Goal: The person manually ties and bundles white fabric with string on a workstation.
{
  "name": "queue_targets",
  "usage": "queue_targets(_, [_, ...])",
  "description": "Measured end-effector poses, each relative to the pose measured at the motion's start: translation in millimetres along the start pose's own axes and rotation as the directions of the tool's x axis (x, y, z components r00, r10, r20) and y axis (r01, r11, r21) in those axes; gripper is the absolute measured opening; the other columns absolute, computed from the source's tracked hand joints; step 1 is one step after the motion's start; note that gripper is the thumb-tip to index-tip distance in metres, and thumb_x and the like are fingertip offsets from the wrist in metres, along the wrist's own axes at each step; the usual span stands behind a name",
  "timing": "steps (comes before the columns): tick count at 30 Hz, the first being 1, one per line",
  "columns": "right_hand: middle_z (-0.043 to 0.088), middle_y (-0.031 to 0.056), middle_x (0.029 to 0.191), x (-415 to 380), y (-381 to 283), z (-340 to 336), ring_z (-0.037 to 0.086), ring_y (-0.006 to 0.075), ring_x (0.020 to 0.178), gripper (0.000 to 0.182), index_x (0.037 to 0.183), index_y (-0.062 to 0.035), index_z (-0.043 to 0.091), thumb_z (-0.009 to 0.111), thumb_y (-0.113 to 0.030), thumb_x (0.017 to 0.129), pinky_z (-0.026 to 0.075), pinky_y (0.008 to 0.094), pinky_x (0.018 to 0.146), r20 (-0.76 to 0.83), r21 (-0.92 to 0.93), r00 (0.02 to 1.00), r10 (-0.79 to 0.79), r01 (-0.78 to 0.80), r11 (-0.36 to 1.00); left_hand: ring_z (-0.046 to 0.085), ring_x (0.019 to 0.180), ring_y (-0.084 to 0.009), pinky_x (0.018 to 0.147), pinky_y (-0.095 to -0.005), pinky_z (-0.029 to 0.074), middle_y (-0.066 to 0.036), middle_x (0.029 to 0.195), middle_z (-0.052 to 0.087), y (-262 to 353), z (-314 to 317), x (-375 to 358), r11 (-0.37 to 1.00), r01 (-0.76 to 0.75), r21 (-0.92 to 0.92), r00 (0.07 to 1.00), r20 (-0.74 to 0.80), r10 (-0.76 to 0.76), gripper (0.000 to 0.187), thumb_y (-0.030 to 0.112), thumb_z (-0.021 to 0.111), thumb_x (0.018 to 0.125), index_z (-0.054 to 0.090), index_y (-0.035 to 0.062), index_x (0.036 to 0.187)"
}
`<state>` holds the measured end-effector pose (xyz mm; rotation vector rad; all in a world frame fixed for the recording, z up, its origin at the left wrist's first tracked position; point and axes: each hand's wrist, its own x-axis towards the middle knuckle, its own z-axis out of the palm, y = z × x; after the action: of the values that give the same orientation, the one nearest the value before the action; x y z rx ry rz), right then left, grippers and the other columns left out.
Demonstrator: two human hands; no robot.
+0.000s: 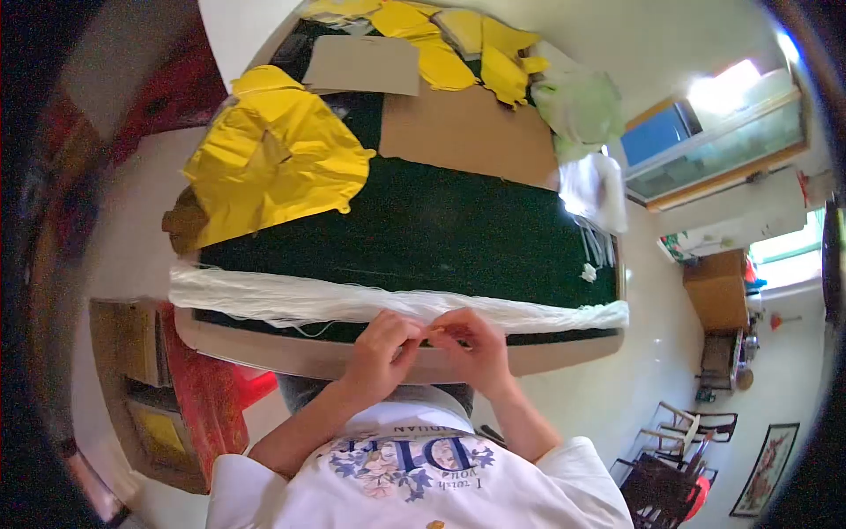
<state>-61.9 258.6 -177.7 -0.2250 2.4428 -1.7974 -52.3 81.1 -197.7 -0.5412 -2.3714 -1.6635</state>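
A long bundle of white thread stretches across the near side of the table, from the left edge to the right corner. My left hand is closed in a pinch at the front of the bundle, near its middle. Just beside it, my right hand is closed the same way, and the fingertips of both hands nearly meet. Whatever lies between the fingers is too small to make out. A loose strand hangs from the bundle to the left of my hands.
The table has a dark green top and a pale rim. Yellow plastic sheets lie at the left and far edge. Brown cardboard rests behind, with a greenish plastic bag and white strips on the right.
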Motion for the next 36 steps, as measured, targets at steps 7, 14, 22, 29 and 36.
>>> queue_targets(7, [0.064, 0.0054, 0.083, 44, 85, -223, 0.061, 0.0135, 0.074, 0.012, 0.090, -0.0037, 0.062, 0.065, -0.003, 0.078, 0.050, 0.0262, 0.066, -0.729, -0.269, 0.662, -0.172, -0.047, 0.962, 0.061, 0.083, -0.0252, 0.070, -0.0311, 0.050, -0.010, 0.091, 0.062, 10, -6, 4, 0.990, 0.116, -0.075, 0.993, -0.017, -0.117, 0.018, -0.003, 0.062, 0.074, 0.061, 0.0056, 0.090])
queue_targets(14, [0.066, 0.0090, 0.077, 34, 158, -301, 0.063, 0.0164, 0.073, 0.014, 0.090, -0.0045, 0.064, 0.062, -0.005, 0.076, 0.049, 0.0291, 0.068, -0.606, -0.593, 0.792, -0.078, -0.384, 0.708, 0.062, 0.076, -0.0195, 0.062, -0.0273, 0.049, -0.008, 0.087, 0.062, 6, -15, -1, 0.960, 0.269, -0.075, 0.963, 0.005, -0.270, 0.011, -0.002, 0.060, 0.077, 0.062, 0.0048, 0.085])
queue_targets(22, [0.059, 0.0097, 0.081, 28, 74, -168, 0.057, 0.0217, 0.076, 0.014, 0.089, -0.0037, 0.062, 0.066, -0.005, 0.076, 0.047, 0.0312, 0.071, -0.345, -0.535, 0.936, -0.073, -0.132, 0.835, 0.059, 0.083, -0.0230, 0.069, -0.0306, 0.048, -0.008, 0.087, 0.062, 6, -19, -3, 0.952, 0.307, -0.017, 0.952, -0.002, -0.307, 0.010, -0.001, 0.061, 0.076, 0.062, 0.0048, 0.085])
queue_targets(29, [0.056, 0.0075, 0.078, 48, 20, -64, 0.055, 0.0228, 0.080, 0.009, 0.076, -0.0035, 0.063, 0.069, -0.004, 0.069, 0.044, 0.0317, 0.068, 0.056, -0.646, 0.979, -0.194, 0.184, 0.741, 0.058, 0.082, -0.0262, 0.070, -0.0338, 0.048, -0.009, 0.085, 0.061, 5, -18, 0, 0.993, 0.109, 0.041, 0.994, -0.029, -0.108, 0.012, 0.001, 0.063, 0.076, 0.061, 0.0046, 0.087])
queue_targets(36, [0.057, 0.0122, 0.093, 22, -57, -4, 0.053, 0.0267, 0.089, 0.011, 0.081, -0.0072, 0.062, 0.068, -0.007, 0.072, 0.041, 0.0366, 0.080, 0.325, -0.239, 0.889, -0.321, 0.406, 0.882, 0.061, 0.081, -0.0312, 0.071, -0.0374, 0.049, -0.014, 0.084, 0.059, 32, -30, 15, 0.982, 0.185, -0.020, 0.948, 0.267, -0.173, 0.021, 0.015, 0.063, 0.080, 0.059, 0.0026, 0.096])
